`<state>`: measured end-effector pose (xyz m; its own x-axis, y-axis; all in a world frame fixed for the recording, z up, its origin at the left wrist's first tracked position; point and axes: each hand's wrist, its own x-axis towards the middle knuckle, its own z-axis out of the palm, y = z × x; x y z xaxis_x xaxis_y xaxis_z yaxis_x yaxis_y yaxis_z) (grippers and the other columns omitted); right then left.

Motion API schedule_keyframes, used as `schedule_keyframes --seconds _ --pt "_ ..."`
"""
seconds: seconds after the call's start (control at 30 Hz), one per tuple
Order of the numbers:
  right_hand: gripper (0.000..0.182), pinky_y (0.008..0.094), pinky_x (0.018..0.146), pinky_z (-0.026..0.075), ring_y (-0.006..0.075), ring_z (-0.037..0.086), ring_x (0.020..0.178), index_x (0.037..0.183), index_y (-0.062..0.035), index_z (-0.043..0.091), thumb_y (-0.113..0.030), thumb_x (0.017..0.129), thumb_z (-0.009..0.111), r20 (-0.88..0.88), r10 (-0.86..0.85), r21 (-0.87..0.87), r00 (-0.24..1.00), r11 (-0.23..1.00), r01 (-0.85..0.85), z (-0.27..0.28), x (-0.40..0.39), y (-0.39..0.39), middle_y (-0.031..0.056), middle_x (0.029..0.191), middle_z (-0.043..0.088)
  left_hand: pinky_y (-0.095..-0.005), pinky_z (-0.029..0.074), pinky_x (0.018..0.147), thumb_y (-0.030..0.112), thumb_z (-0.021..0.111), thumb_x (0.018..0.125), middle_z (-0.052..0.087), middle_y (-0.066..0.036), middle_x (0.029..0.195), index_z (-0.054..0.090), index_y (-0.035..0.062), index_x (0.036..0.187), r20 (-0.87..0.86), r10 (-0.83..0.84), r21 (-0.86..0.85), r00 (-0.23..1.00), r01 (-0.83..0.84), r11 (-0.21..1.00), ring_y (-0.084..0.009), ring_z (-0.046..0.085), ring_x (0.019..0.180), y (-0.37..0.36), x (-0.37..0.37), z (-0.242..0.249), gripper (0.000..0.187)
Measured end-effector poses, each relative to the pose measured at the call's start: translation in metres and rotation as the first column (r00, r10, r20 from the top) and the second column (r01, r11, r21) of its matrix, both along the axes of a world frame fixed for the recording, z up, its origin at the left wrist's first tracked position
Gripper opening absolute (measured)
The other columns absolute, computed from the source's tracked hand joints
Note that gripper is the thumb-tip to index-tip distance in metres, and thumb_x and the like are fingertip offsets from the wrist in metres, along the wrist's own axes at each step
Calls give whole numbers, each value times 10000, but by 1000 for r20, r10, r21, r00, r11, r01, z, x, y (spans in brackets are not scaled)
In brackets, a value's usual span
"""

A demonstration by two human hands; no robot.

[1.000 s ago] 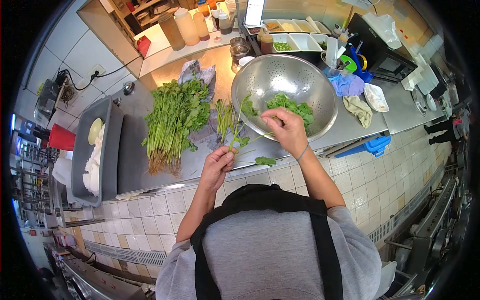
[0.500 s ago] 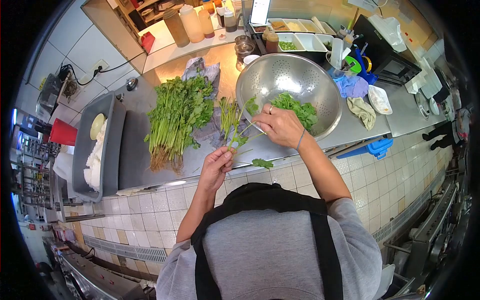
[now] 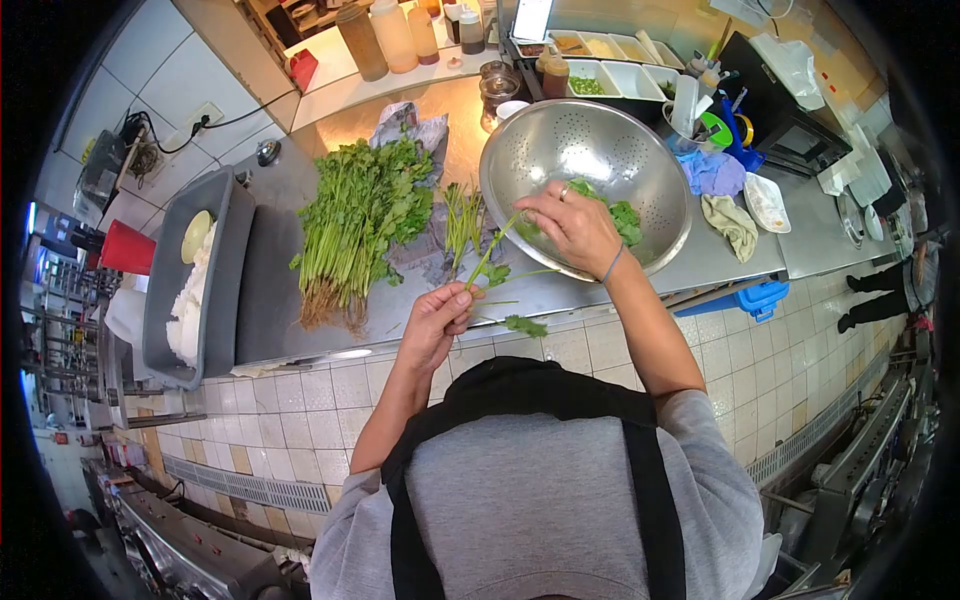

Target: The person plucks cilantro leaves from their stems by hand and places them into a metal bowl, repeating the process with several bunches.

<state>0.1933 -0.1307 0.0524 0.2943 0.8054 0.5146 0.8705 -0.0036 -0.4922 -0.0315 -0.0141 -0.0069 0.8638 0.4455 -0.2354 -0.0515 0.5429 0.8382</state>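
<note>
My left hand [image 3: 437,322] pinches the lower end of a cilantro sprig [image 3: 487,262] at the counter's front edge. My right hand [image 3: 572,225] is closed around the sprig's leafy top, over the near rim of a large steel colander [image 3: 560,140] that holds picked green leaves [image 3: 625,217]. A big bunch of cilantro with roots [image 3: 350,225] lies on the steel counter [image 3: 270,290] to the left. A small pile of stripped stems [image 3: 460,215] lies between the bunch and the colander. One loose leaf [image 3: 524,325] rests on the counter edge.
A grey bin [image 3: 190,290] with white contents stands at the far left. Sauce bottles [image 3: 392,35] and food trays [image 3: 610,75] line the back shelf. Cloths [image 3: 722,220], a white dish [image 3: 765,200] and a blue container [image 3: 745,297] sit right of the colander. Another person's legs [image 3: 880,305] show at right.
My right hand has moved up along the sprig from the counter edge to over the colander rim. My left hand stays low, still holding the stem.
</note>
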Motion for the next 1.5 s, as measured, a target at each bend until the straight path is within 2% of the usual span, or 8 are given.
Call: schedule_keyframes --seconds 0.23,0.5,0.57,0.63,0.7,0.9,1.03,1.5 --pt "101 392 717 488 317 601 814 926 -100 631 -106 868 548 -23 -129 68 991 989 131 11 32 2 106 896 596 -184 258 486 151 600 900 504 18 715 603 -22 1026 27 -75 -26 997 76 997 -43 365 573 9 -6 -9 214" --pt "132 378 740 473 330 591 860 865 -50 632 -123 884 524 75 -304 -29 950 951 307 69 86 -47 123 869 607 -197 345 540 146 533 947 544 12 825 600 -26 1104 129 473 -116 871 -460 880 -54 412 639 32 26 -26 242" --pt "162 398 787 466 339 588 902 900 -59 633 -186 886 535 93 -293 -145 952 942 304 39 107 -40 148 919 612 -241 425 641 157 530 943 598 -53 953 561 -36 1204 -123 417 208 901 -387 898 -112 517 738 42 39 -47 326" --pt "264 418 881 445 366 564 1019 1049 -81 614 -277 886 545 92 -292 -464 952 834 301 -3 124 -24 196 1060 598 -304 463 776 170 535 930 605 -134 1096 521 -35 1261 -73 445 743 893 -249 621 -209 583 916 54 48 -98 390" --pt "434 417 929 425 363 558 1048 1262 -99 514 -314 888 563 165 -289 -486 943 808 333 -28 125 -23 221 1209 544 -353 447 873 159 550 908 568 -193 1199 546 -7 1239 -52 464 901 884 -158 403 -291 565 1061 48 45 -96 370" --pt "391 382 783 489 308 638 826 1263 -118 537 -247 897 579 173 -293 -375 940 863 338 -17 99 -53 186 1220 556 -379 435 892 83 599 822 575 -191 1134 618 13 1075 -168 570 860 804 -163 483 -342 560 1025 50 -16 -59 264" --pt "324 358 734 497 267 634 796 1198 -107 585 -191 885 593 16 -313 -372 950 880 296 -12 52 -64 157 1133 598 -414 443 844 48 652 747 560 -163 1011 632 24 924 -27 784 1000 620 26 13 -339 543 957 84 -52 -71 180" --pt "233 364 758 493 276 630 828 1083 -70 622 -116 856 592 -64 -399 -216 915 900 378 -8 12 -48 148 1089 611 -434 446 833 87 677 721 545 -182 1018 631 -18 863 -92 845 959 526 277 -68 -355 524 962 107 -56 -69 182"
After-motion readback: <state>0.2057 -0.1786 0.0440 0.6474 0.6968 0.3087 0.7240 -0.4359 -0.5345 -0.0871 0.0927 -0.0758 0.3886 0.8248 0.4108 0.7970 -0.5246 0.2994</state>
